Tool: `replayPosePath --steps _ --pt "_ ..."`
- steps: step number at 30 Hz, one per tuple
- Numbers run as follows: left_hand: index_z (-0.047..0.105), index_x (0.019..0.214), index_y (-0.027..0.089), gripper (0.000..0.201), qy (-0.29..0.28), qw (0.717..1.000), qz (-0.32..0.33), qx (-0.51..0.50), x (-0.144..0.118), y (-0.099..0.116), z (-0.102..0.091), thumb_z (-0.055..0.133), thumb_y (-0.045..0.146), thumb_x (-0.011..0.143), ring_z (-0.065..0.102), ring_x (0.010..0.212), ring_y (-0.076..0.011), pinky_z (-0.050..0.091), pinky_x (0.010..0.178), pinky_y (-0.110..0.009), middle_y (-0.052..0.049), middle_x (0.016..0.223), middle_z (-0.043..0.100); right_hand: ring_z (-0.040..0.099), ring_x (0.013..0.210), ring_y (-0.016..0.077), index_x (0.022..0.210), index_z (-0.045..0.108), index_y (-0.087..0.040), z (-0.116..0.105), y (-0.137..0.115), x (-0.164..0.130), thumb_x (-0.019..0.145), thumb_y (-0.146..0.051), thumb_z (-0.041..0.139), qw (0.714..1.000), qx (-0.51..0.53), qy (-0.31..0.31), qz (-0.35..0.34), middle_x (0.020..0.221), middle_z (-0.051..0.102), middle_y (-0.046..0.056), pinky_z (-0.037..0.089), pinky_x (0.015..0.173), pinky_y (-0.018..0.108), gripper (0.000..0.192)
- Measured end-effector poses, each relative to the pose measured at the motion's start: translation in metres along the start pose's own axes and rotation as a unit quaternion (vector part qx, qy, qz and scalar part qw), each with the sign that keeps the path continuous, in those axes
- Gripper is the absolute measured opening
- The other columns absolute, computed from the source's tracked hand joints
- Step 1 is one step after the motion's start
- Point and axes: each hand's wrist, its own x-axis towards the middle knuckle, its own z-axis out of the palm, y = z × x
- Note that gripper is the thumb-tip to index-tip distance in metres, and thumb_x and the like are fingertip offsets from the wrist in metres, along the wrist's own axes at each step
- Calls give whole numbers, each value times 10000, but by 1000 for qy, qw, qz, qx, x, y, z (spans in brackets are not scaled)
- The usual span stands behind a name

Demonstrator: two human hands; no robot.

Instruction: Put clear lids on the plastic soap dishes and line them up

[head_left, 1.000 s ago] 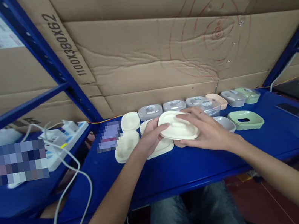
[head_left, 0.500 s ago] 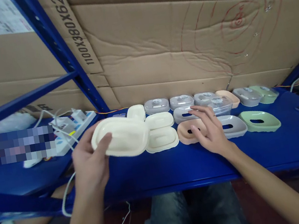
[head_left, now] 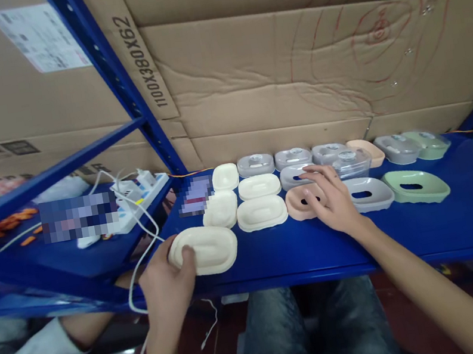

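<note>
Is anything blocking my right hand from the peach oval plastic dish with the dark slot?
Nothing visible does: your right hand overlaps the peach oval plastic dish in view, though contact is unclear.

Looks across a blue tabletop to a cardboard wall scrawled with red rings, between blue metal posts, above a dark red floor.

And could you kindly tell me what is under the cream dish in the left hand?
The blue table shows past the edge of the cream dish. The left hand reaches beneath it, partly covered; anything else directly underneath is hidden.
</note>
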Motion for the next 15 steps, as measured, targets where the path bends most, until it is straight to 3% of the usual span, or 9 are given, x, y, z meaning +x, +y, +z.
replayPosePath --steps 7,12,15 --pt "760 1391 127 565 4 999 25 46 13 -4 -16 434 380 1005 755 1260 -420 574 1111 -527 -202 1219 819 641 1358 361 1355 662 -231 2 3 -2 1106 -312 572 1000 -7 -14 9 1401 656 173 514 1169 617 277" --pt "749 1403 139 538 -34 987 12 155 21 3 -18 389 322 1046 766 1172 -467 611 958 -564 -229 1200 805 642 1361 355 1333 671 -229 3 3 -3 1106 -297 576 1000 -8 -23 2 1410 656 168 526 1162 600 255" --pt "754 1387 105 535 -38 980 46 187 25 -3 -11 387 293 1045 754 1165 -463 608 936 -543 -246 1202 786 639 1369 359 1328 680 -227 3 5 -3 1103 -299 579 1000 -8 -28 6 1426 648 171 526 1166 598 256"
